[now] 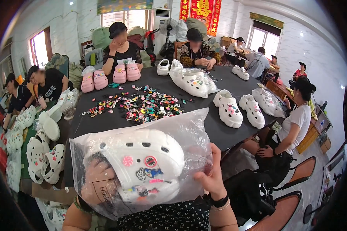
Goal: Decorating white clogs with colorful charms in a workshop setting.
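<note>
Now, held: a clear plastic bag (142,169) with a pair of white clogs (142,161) inside, low in the frame at 6 o'clock, lifted in front of the black table (219,131).
Left hand (96,181): behind the bag at 7 o'clock, fingers wrapped on the bag and the clog heel through the plastic.
Right hand (212,179): at 5 o'clock, thumb and fingers pinched on the bag's edge.
Done so far, by my reading: the clogs carry coloured charms and are already bagged; whether the bag is closed, I cannot tell.
Left: a heap of loose charms (138,104) at 12 o'clock, and bare-looking white clogs (228,108) at 2 o'clock.
Others: people sit around the table.
</note>
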The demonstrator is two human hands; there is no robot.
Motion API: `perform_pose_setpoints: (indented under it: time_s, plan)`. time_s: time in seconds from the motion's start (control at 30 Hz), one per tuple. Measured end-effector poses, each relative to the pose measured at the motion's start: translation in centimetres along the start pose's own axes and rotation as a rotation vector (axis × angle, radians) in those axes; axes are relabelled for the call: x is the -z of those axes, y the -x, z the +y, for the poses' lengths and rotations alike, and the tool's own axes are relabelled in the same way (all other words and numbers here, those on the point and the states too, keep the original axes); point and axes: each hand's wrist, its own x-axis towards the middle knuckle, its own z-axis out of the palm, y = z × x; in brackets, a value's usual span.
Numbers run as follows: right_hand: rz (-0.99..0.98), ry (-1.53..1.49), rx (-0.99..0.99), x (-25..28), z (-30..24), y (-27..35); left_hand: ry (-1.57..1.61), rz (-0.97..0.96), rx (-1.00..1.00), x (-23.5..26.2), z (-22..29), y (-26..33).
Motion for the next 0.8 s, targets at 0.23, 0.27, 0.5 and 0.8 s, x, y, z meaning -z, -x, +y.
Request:
perform_pose_setpoints:
  time_s: [0.23, 0.27, 0.5, 0.8]
  plan:
    - [0.215, 0.628, 0.202, 1.9, 0.3, 0.2, 0.579, -0.047, 0.419, -2.1, -0.1, 2.2]
    - [0.286, 0.572, 0.149, 2.9, 0.3, 0.4, 0.280, 0.042, 0.237, -0.8, 0.0, 1.2]
    - [0.282, 0.550, 0.012, 4.6, -0.5, 0.5, -0.013, 0.080, -0.013, -0.5, -1.3, 1.1]
    - [-0.380, 0.535, -0.535, 1.2, -0.6, 1.8, 0.252, 0.177, 0.351, -1.0, -0.9, 1.3]
